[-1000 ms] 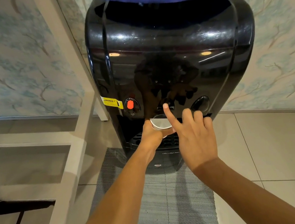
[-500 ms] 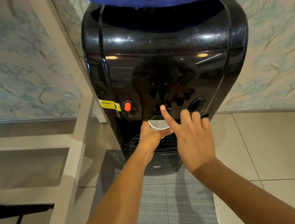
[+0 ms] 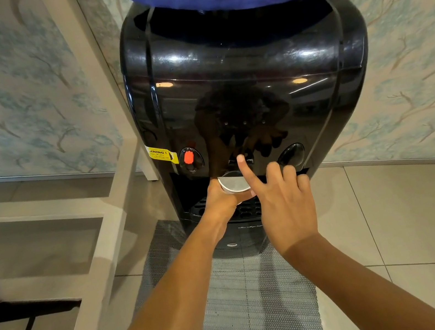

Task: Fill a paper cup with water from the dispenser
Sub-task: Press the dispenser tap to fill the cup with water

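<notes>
the dispenser (image 3: 250, 95) is standing on a mat (image 3: 252, 304) against the wall (image 3: 9, 94). a shelf frame (image 3: 98, 220) is sitting to its left. the paper cup (image 3: 233, 183) is sitting in its recess, over the drip tray (image 3: 243, 209).

Grey woven mat (image 3: 252, 304) on pale floor tiles (image 3: 394, 220), running under the black unit. White shelf frame (image 3: 108, 213) at left. Tree-patterned wallpaper (image 3: 10, 99) behind, on both sides.
</notes>
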Motion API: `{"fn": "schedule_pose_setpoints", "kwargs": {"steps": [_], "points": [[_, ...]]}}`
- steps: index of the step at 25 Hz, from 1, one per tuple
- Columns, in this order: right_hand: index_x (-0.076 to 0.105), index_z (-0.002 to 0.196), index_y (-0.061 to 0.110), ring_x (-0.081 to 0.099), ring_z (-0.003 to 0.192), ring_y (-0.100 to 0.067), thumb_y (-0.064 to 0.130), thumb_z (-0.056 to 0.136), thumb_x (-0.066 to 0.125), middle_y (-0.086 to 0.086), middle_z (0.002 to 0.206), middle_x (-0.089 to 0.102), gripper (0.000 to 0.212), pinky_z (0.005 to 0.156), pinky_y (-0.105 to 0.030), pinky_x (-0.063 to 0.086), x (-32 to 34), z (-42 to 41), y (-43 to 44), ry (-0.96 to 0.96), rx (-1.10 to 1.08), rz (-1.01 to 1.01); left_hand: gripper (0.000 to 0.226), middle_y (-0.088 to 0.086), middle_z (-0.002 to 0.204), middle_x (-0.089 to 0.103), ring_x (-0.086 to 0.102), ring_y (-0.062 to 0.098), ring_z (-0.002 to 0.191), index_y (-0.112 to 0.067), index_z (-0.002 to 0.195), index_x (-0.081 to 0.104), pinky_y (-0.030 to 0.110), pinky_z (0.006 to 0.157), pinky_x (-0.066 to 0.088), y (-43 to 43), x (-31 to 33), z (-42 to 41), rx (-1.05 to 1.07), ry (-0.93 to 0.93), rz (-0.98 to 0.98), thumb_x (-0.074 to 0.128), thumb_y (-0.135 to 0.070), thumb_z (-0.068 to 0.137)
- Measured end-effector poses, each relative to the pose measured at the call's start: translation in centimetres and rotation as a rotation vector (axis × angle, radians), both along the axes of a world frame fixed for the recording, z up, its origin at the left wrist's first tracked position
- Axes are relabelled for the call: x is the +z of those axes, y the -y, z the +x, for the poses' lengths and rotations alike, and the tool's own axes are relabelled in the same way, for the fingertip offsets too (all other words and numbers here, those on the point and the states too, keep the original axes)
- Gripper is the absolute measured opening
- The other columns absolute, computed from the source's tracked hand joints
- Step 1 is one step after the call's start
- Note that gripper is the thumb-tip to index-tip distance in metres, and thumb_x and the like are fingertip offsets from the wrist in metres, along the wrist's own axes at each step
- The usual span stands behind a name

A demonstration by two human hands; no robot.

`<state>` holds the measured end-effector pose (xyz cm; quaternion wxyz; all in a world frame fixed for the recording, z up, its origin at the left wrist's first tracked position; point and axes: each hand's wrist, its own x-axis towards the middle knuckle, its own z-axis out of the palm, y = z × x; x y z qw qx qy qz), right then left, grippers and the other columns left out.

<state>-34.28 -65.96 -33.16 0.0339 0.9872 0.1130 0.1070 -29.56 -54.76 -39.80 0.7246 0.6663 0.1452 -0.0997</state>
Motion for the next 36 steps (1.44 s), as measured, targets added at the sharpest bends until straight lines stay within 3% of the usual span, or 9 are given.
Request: {"fn": "schedule_pose_setpoints", "kwargs": {"steps": [2, 6, 10, 14, 19, 24, 27, 31, 36], "points": [[0.006, 0.147, 0.029, 0.04, 0.081, -0.025, 0.0, 0.085, 0.045, -0.011, 0.094, 0.048, 0.078, 0.074, -0.037, 0.039, -0.05, 0.0, -0.02, 0.004, -0.003, -0.001, 0.03, -0.007, 0.076, 0.072, 0.068, 0.0, 0.07, -0.022, 0.085, 0.066, 0.009, 0.053, 0.049, 0.01, 0.02, 0.08, -0.006, -0.005, 0.002, 0.083, -0.009, 0.064], [0.006, 0.147, 0.029, 0.042, 0.082, -0.025, 0.0, 0.085, 0.047, -0.01, 0.093, 0.048, 0.079, 0.073, -0.036, 0.04, -0.18, 0.04, 0.02, 0.019, -0.005, -0.009, 0.046, 0.0, 0.091, 0.072, 0.068, 0.006, 0.083, -0.015, 0.106, 0.062, 0.011, 0.057, 0.05, 0.31, 0.11, 0.11, 0.002, -0.018, 0.007, 0.082, -0.012, 0.064], [0.005, 0.147, 0.03, 0.044, 0.084, -0.025, 0.0, 0.085, 0.046, -0.01, 0.095, 0.049, 0.08, 0.074, -0.036, 0.04, -0.22, 0.04, 0.08, 0.01, -0.002, -0.008, 0.037, -0.009, 0.076, 0.072, 0.068, -0.003, 0.068, -0.018, 0.096, 0.064, 0.008, 0.051, 0.048, 0.38, 0.28, 0.0, 0.007, 0.002, -0.015, 0.08, -0.005, 0.066], [0.004, 0.147, 0.03, 0.044, 0.084, -0.026, 0.0, 0.085, 0.047, -0.011, 0.096, 0.049, 0.081, 0.074, -0.036, 0.04, -0.22, 0.13, 0.11, 0.0, 0.002, -0.004, 0.049, -0.003, 0.083, 0.069, 0.066, -0.006, 0.065, -0.01, 0.112, 0.058, 0.007, 0.049, 0.047, 0.56, 0.59, -0.16, 0.012, 0.016, -0.027, 0.078, -0.001, 0.068], [0.009, 0.146, 0.029, 0.045, 0.081, -0.025, 0.0, 0.083, 0.052, -0.01, 0.092, 0.05, 0.082, 0.072, -0.036, 0.041, -0.12, 0.16, 0.08, 0.023, -0.003, -0.024, 0.028, -0.006, 0.077, 0.07, 0.068, 0.002, 0.068, -0.02, 0.089, 0.065, 0.007, 0.05, 0.047, 0.77, 0.72, -0.1, 0.013, 0.01, -0.025, 0.08, -0.009, 0.068], [0.006, 0.147, 0.029, 0.045, 0.083, -0.026, 0.001, 0.084, 0.05, -0.01, 0.094, 0.049, 0.081, 0.072, -0.037, 0.041, -0.07, 0.14, 0.19, 0.011, 0.006, -0.028, 0.03, -0.006, 0.081, 0.069, 0.066, 0.005, 0.075, -0.025, 0.084, 0.061, 0.007, 0.05, 0.047, 0.94, 0.68, -0.18, 0.028, 0.007, -0.021, 0.081, -0.011, 0.067], [0.011, 0.146, 0.029, 0.047, 0.081, -0.025, 0.0, 0.082, 0.052, -0.01, 0.092, 0.05, 0.081, 0.071, -0.037, 0.042, -0.03, 0.12, 0.18, 0.03, 0.004, -0.035, 0.027, -0.008, 0.078, 0.071, 0.068, 0.001, 0.071, -0.024, 0.084, 0.063, 0.007, 0.05, 0.047, 0.89, 0.58, -0.18, 0.025, 0.003, -0.009, 0.081, -0.012, 0.068], [0.005, 0.147, 0.03, 0.045, 0.083, -0.025, 0.0, 0.085, 0.048, -0.009, 0.094, 0.048, 0.081, 0.073, -0.036, 0.041, -0.14, 0.2, 0.3, 0.015, 0.014, -0.042, 0.033, -0.026, 0.055, 0.067, 0.062, -0.013, 0.06, -0.03, 0.075, 0.054, 0.004, 0.044, 0.044, 0.77, 0.43, -0.13, 0.011, 0.017, -0.005, 0.079, -0.009, 0.069], [0.001, 0.146, 0.03, 0.043, 0.083, -0.024, 0.0, 0.085, 0.046, -0.009, 0.095, 0.047, 0.082, 0.073, -0.036, 0.039, -0.23, 0.19, 0.36, 0.017, 0.022, -0.052, 0.034, -0.028, 0.055, 0.066, 0.062, -0.014, 0.06, -0.032, 0.074, 0.054, 0.003, 0.044, 0.043, 0.8, 0.09, -0.01, 0.003, 0.024, -0.003, 0.08, -0.011, 0.068]]}}
